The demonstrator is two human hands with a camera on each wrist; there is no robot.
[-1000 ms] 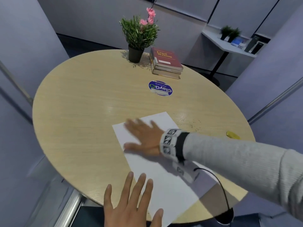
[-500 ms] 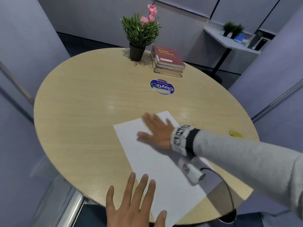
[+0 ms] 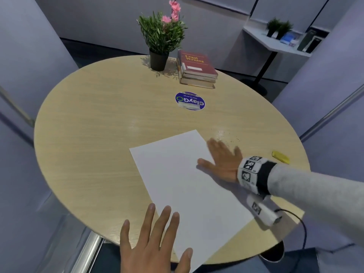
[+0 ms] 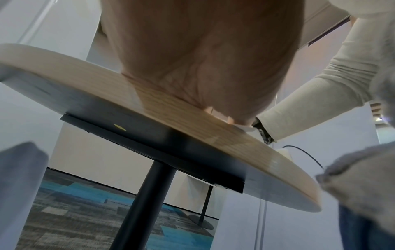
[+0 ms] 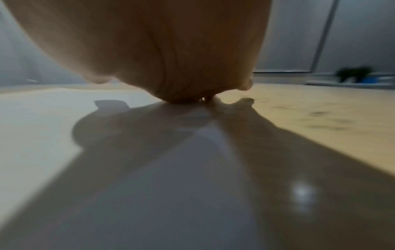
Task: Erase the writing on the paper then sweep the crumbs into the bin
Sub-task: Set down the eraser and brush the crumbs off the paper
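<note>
A blank white sheet of paper [image 3: 183, 180] lies on the round wooden table [image 3: 94, 134]. My right hand [image 3: 220, 162] lies flat with straight fingers across the paper's right edge. Just beyond its fingertips, dark eraser crumbs [image 3: 229, 137] are scattered on the wood. My left hand [image 3: 155, 239] presses flat on the sheet's near left corner, fingers spread. A yellow eraser [image 3: 280, 156] rests near the table's right rim. The dark rim of a bin [image 3: 274, 253] shows below the table's near right edge. In the right wrist view the palm [image 5: 181, 59] touches the paper [image 5: 42, 110].
A potted plant [image 3: 160, 42] and a stack of books [image 3: 197, 68] stand at the table's far side. A round blue sticker [image 3: 190, 101] marks the centre. A black cable [image 3: 301, 229] hangs from my right wrist. Partition walls surround the table.
My right hand has swept rightward across the paper, from its left part to its right edge near the crumbs. My left hand has stayed on the near corner.
</note>
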